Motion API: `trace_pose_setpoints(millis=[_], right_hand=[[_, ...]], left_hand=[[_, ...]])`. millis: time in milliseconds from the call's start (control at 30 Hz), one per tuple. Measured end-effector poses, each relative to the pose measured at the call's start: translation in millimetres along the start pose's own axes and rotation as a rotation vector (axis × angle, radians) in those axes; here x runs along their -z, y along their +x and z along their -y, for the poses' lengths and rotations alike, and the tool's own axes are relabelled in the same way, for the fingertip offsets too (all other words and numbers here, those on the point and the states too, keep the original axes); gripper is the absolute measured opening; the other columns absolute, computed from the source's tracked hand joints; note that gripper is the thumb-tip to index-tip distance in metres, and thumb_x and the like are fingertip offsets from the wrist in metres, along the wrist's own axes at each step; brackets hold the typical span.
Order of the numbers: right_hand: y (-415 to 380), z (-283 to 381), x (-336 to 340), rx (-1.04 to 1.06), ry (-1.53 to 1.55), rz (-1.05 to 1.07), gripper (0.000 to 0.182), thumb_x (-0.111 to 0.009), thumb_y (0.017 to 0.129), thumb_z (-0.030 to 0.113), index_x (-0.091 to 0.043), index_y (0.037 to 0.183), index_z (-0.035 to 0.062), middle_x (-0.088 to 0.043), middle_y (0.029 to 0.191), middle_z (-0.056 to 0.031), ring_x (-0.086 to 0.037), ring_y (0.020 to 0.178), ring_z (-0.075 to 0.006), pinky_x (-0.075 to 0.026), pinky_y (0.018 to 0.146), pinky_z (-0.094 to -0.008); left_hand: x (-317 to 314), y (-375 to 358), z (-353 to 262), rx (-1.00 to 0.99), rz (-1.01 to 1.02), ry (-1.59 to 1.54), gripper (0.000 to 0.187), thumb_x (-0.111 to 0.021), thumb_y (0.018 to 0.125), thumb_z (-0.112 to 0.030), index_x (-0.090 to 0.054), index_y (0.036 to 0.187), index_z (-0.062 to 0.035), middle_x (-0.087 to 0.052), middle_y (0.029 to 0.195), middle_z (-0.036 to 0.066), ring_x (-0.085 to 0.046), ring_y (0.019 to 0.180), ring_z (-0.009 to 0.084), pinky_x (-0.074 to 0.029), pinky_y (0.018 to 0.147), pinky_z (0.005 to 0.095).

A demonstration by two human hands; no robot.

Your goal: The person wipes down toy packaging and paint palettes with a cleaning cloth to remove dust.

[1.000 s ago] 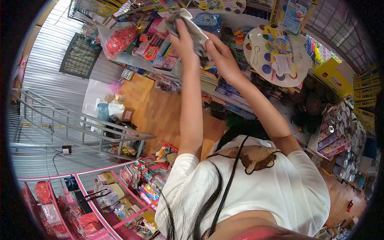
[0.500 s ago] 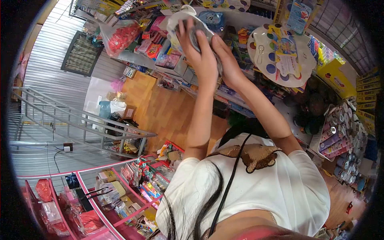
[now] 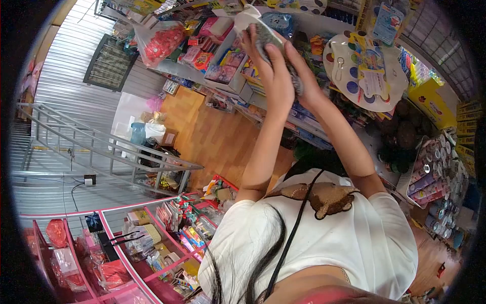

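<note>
A grey cloth (image 3: pixel 269 41) is pressed between my two raised hands at the top centre. My left hand (image 3: pixel 269 66) lies along its left side, and my right hand (image 3: pixel 299 71) is against its right side. Beyond my fingertips, a white palette-shaped item (image 3: pixel 246 18) is touched by the cloth or sits just behind it; which of these I cannot tell. A larger white paint palette (image 3: pixel 349 66) with coloured dots hangs to the right of my hands.
Stocked shelves (image 3: pixel 223 66) run behind my hands. A clear bag of red items (image 3: pixel 159 45) hangs at upper left. Metal railings (image 3: pixel 101 139) stand at left, pink-edged compartments (image 3: pixel 144 273) at lower left. A yellow box (image 3: pixel 433 101) and rolls (image 3: pixel 425 177) are on the right.
Both hands have moved slightly right and down with the grey cloth between them. The surroundings have also shifted a little to the right in view.
</note>
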State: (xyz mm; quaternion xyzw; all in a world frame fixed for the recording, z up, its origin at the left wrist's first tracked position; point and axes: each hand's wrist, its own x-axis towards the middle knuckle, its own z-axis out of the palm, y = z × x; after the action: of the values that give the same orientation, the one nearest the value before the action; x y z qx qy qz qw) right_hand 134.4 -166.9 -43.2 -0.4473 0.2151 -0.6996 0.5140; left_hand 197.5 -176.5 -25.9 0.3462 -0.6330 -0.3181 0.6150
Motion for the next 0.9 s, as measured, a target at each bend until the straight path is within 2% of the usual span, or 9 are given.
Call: trace_pose_setpoints(millis=[33,133,333,433,533,600,700,733,900], right_hand=[[-4,7,-4,-0.039,0.049,0.013,0.047,-0.035,0.092,0.038,-0.039,0.129,0.0101,-0.043,0.126,-0.0063,-0.036,0.118,-0.0161,-0.027,0.097,-0.0285],[-6,14,-15,-0.026,-0.098,-0.079,0.047,-0.034,0.092,0.040,-0.039,0.128,0.0099,-0.046,0.122,-0.0049,-0.040,0.113,-0.0145,-0.029,0.095,-0.0277],[-6,7,-13,-0.003,-0.310,-0.071,0.055,-0.032,0.091,0.047,-0.035,0.131,0.0094,-0.041,0.127,-0.0079,-0.036,0.119,-0.0169,-0.027,0.098,-0.0298],[-6,-1,-18,0.098,-0.318,-0.112,0.048,-0.034,0.092,0.041,-0.037,0.129,0.0097,-0.047,0.120,-0.0066,-0.041,0.111,-0.0154,-0.031,0.093,-0.0274],[-7,2,-24,0.103,-0.271,-0.150,0.045,-0.034,0.093,0.038,-0.038,0.128,0.0102,-0.048,0.119,-0.0071,-0.042,0.110,-0.0150,-0.032,0.093,-0.0267],[-5,5,-25,0.089,-0.233,-0.152,0.046,-0.033,0.093,0.039,-0.039,0.128,0.0099,-0.047,0.121,-0.0082,-0.042,0.111,-0.0154,-0.031,0.094,-0.0274],[-3,4,-17,0.025,-0.148,-0.135,0.049,-0.030,0.093,0.042,-0.039,0.127,0.0078,-0.046,0.122,-0.0092,-0.041,0.113,-0.0164,-0.029,0.096,-0.0285],[-2,4,-12,-0.027,-0.112,-0.129,0.051,-0.028,0.093,0.043,-0.040,0.126,0.0069,-0.046,0.121,-0.0093,-0.041,0.113,-0.0166,-0.029,0.096,-0.0286],[-1,-11,-6,0.041,-0.234,-0.179,0.055,-0.024,0.093,0.046,-0.038,0.126,0.0048,-0.046,0.120,-0.0098,-0.040,0.113,-0.0180,-0.028,0.096,-0.0293]], left_hand=[[-2,-1,-11,-0.115,0.004,0.067,0.052,-0.032,0.093,-0.033,-0.021,0.135,-0.0050,-0.014,0.140,0.022,-0.007,0.132,0.0324,-0.008,0.104,0.0394],[2,30,-1,-0.190,-0.053,0.059,0.048,-0.036,0.092,-0.033,-0.031,0.130,-0.0047,-0.031,0.132,0.020,-0.028,0.125,0.0292,-0.023,0.100,0.0377],[24,97,34,0.317,-0.048,-0.288,0.045,-0.044,0.090,-0.035,-0.040,0.122,-0.0041,-0.048,0.116,0.013,-0.049,0.105,0.0221,-0.040,0.085,0.0341],[33,108,81,0.393,0.000,-0.456,0.044,-0.049,0.087,-0.038,-0.045,0.113,-0.0035,-0.054,0.101,0.006,-0.055,0.085,0.0148,-0.045,0.070,0.0303],[27,59,99,0.320,0.012,-0.700,0.051,-0.049,0.086,-0.042,-0.042,0.116,-0.0009,-0.053,0.104,0.006,-0.054,0.088,0.0159,-0.045,0.073,0.0304],[16,11,55,0.247,0.011,-0.570,0.052,-0.039,0.091,-0.039,-0.033,0.126,-0.0019,-0.044,0.121,0.009,-0.046,0.107,0.0219,-0.035,0.089,0.0325],[-1,-30,30,0.111,-0.099,-0.217,0.054,-0.040,0.091,-0.037,-0.032,0.128,0.0002,-0.033,0.133,0.016,-0.026,0.126,0.0264,-0.025,0.100,0.0337],[-4,-30,12,0.009,-0.110,-0.094,0.051,-0.036,0.092,-0.032,-0.030,0.130,0.0005,-0.020,0.139,0.018,-0.007,0.132,0.0280,-0.013,0.104,0.0347],[7,35,28,-0.133,-0.110,0.023,0.047,-0.038,0.091,-0.030,-0.034,0.127,0.0013,-0.031,0.133,0.019,-0.027,0.125,0.0283,-0.022,0.100,0.0346]])
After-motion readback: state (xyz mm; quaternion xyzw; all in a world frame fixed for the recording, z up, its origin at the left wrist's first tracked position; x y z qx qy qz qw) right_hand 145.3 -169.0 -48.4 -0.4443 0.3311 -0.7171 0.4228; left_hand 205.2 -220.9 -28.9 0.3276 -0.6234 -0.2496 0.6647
